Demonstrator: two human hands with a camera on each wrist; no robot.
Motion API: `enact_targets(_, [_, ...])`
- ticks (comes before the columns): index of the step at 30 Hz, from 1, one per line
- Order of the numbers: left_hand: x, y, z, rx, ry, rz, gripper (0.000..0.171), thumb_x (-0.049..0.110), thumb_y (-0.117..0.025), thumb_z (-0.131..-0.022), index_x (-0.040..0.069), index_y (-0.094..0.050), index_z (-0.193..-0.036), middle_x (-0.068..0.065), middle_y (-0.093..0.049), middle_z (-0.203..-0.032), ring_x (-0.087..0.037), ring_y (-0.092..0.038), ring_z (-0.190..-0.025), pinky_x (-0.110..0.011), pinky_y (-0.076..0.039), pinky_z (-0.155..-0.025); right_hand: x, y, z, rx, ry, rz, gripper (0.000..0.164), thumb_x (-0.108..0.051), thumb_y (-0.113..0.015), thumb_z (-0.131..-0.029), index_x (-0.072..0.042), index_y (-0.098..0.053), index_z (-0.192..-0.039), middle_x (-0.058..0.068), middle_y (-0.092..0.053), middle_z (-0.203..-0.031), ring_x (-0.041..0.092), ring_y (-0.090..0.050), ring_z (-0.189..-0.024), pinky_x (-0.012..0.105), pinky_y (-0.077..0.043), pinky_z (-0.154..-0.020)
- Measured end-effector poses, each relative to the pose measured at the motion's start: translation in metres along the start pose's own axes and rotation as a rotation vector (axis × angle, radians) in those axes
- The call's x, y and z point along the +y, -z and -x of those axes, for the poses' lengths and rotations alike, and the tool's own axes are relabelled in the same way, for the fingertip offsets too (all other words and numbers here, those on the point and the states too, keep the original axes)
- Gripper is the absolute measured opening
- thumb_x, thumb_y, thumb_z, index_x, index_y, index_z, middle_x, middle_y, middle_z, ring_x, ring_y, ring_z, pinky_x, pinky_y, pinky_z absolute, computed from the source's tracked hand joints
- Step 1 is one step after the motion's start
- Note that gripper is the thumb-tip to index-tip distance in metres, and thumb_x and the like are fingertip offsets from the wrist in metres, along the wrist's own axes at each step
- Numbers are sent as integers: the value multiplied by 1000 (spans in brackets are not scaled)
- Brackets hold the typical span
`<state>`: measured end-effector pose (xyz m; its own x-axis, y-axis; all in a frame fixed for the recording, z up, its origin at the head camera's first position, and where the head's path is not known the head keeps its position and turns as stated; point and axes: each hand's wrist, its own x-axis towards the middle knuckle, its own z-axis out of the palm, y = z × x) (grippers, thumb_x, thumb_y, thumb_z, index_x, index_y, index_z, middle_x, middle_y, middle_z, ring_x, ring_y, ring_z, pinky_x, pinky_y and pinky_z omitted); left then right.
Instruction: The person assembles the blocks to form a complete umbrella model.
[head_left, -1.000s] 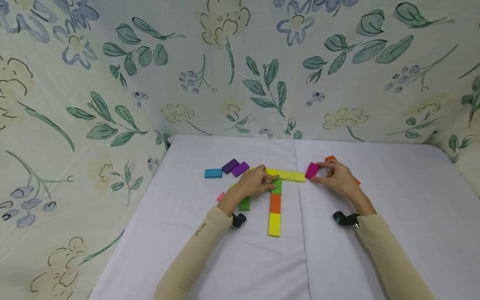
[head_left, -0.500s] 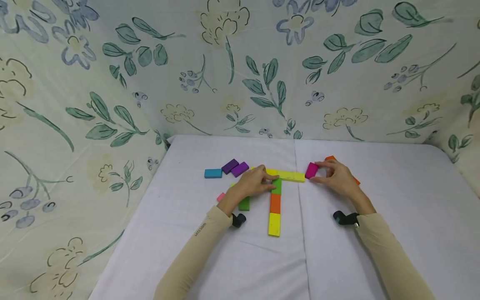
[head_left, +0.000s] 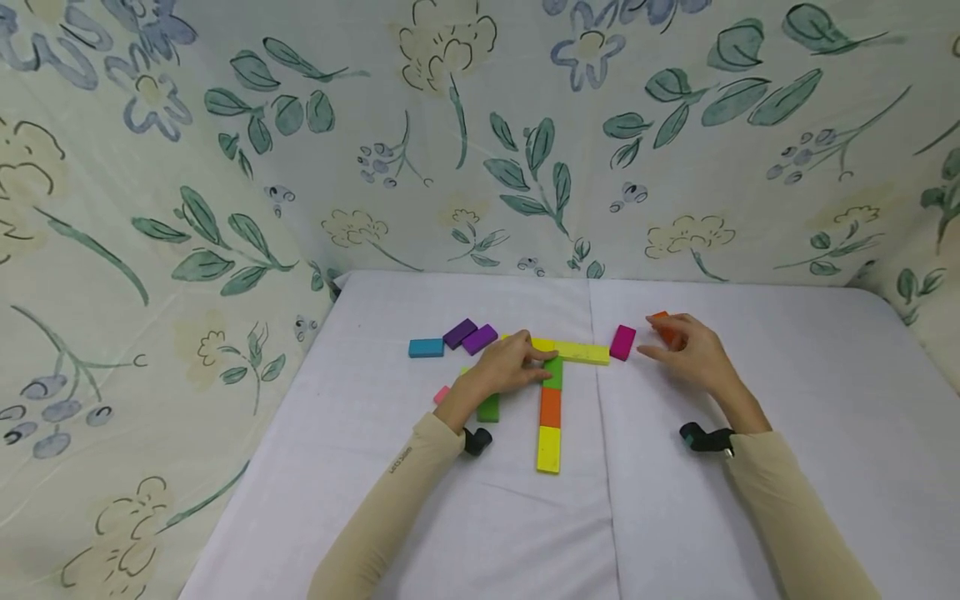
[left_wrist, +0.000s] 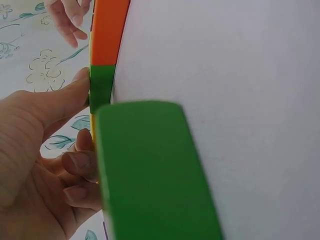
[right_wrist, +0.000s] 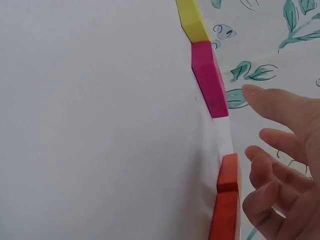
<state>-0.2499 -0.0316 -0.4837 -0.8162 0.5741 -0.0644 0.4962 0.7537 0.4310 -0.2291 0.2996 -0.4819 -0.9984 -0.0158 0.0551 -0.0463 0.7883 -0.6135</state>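
Toy blocks form a T on the white cloth: a yellow row [head_left: 585, 353] across the top, with a green block [head_left: 552, 373], an orange block [head_left: 551, 408] and a yellow block [head_left: 548, 450] running down from it. At the junction, my left hand [head_left: 506, 367] holds the green block with thumb and index finger, covering part of the row. A magenta block [head_left: 622, 342] lies tilted against the row's right end. Just right of it hovers my right hand [head_left: 693, 354], thumb and fingers apart and holding nothing. Beside its fingers is an orange block [right_wrist: 230, 172], partly hidden in the head view.
Left of the row lie two purple blocks [head_left: 480, 339] and a blue block [head_left: 426, 347]. A loose green block [head_left: 489, 407] and a pink block [head_left: 442, 395] sit beside my left forearm. Patterned fabric [head_left: 450, 167] rises behind the table.
My right hand has let go of the magenta block and moved a little to the right, toward the orange blocks. The magenta block stays beside the row; the left hand has not moved.
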Motion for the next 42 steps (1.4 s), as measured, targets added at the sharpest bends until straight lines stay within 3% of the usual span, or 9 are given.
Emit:
enact_targets(6, [1, 1, 1, 2, -4, 14, 46, 44, -73, -95, 32, -64, -139, 1, -46, -95, -11, -40, -77, -21, -27, -65, 18, 18, 13, 82, -55, 35, 56, -31, -77, -94, -1, -62, -139, 25, -55, -131, 29, -51, -86, 23, -43, -58])
enact_targets(15, [0, 1, 1, -6, 12, 13, 48, 46, -72, -95, 34, -62, -140, 1, -48, -98, -11, -43, -80, -21, -29, -67, 43, 27, 29, 102, -72, 109, 52, -31, -77, -94, 1, -66, -133, 27, -61, -120, 33, -54, -89, 29, -39, -63])
enact_targets(20, [0, 0, 1, -7, 13, 23, 48, 45, -73, -95, 34, -63, -140, 1, -48, -97, -11, -43, -80, -21, -30, -67, 47, 27, 34, 98, -97, 114, 50, -31, -78, -93, 1, -68, -129, 29, -62, -116, 35, -54, -89, 30, -37, -62])
enact_targets(27, [-1, 0, 0, 0, -6, 26, 46, 44, -73, -95, 32, -64, -139, 1, -48, -95, -10, -42, -78, -21, -29, -66, 47, 25, 38, 156, -118, 118, 48, -27, -80, -90, 2, -70, -127, 29, -64, -115, 33, -53, -86, 31, -35, -61])
enact_targets(31, [-3, -1, 0, 7, -26, 29, 45, 43, -73, -95, 31, -65, -138, 0, -48, -94, -10, -40, -76, -21, -29, -65, 46, 24, 41, 188, -142, 96, 47, -26, -81, -90, 3, -71, -127, 29, -63, -117, 29, -50, -83, 29, -35, -59])
enact_targets(38, [-4, 0, 0, 5, -24, 34, 45, 43, -73, -95, 32, -65, -138, 0, -49, -95, -11, -41, -77, -21, -30, -66, 41, 21, 38, 336, -70, 35, 36, -22, -83, -88, -2, -78, -117, 22, -70, -111, 8, -43, -67, 24, -33, -56])
enact_targets(42, [-4, 0, 0, -1, -21, 31, 45, 44, -73, -95, 32, -64, -139, 0, -50, -96, -11, -42, -78, -21, -30, -67, 30, 18, 27, 356, -34, 13, 32, -19, -83, -89, -3, -79, -116, 21, -70, -111, 5, -41, -64, 21, -32, -55])
